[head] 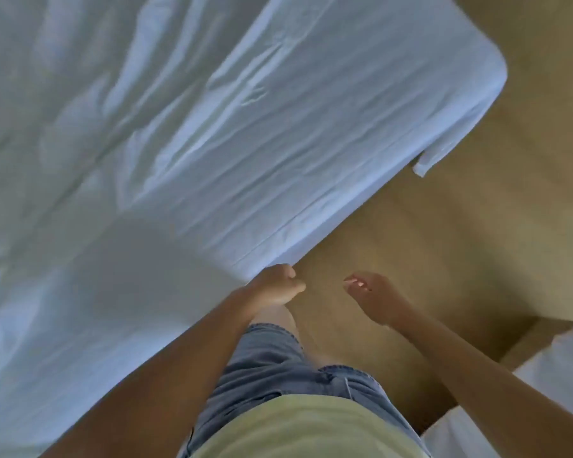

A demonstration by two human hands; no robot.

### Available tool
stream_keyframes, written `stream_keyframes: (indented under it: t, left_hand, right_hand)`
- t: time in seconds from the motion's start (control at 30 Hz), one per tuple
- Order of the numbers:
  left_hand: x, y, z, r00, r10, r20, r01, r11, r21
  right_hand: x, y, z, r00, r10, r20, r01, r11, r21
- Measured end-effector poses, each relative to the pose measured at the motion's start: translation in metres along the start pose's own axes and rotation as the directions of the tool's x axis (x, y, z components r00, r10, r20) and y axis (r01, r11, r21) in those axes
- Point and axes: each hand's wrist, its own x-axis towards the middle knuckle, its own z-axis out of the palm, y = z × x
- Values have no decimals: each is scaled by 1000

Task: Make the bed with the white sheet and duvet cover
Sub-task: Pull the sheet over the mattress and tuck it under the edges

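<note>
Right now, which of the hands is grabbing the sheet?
The left hand: its fingers are curled on the edge of the white sheet. The right hand is over the floor, fingers loose, holding nothing.

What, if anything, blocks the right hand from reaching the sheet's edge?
Nothing visible. The right hand hangs over the floor; only air separates it from the edge of the white sheet, which the left hand grips.
</note>
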Motion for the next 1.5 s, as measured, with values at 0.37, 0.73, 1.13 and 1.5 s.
stream_keyframes:
  t: [0.37, 0.73, 1.13, 1.5]
  left_hand:
    - [146, 260, -4, 986, 106, 126, -142, 936, 322]
    - [286, 541, 10, 939, 99, 329, -288, 747, 599]
    - [396, 774, 54, 985, 69, 157, -106, 966, 236]
    - [546, 907, -56, 995, -15, -97, 22, 997, 79]
  right_hand:
    - [28, 143, -179, 935, 302, -184, -248, 931, 269]
    - [91, 256, -404, 853, 464, -238, -347, 846, 405]
    - [223, 366, -673, 957, 270, -104, -249, 952, 178]
    - [434, 315, -912, 998, 70, -5, -70, 991, -113]
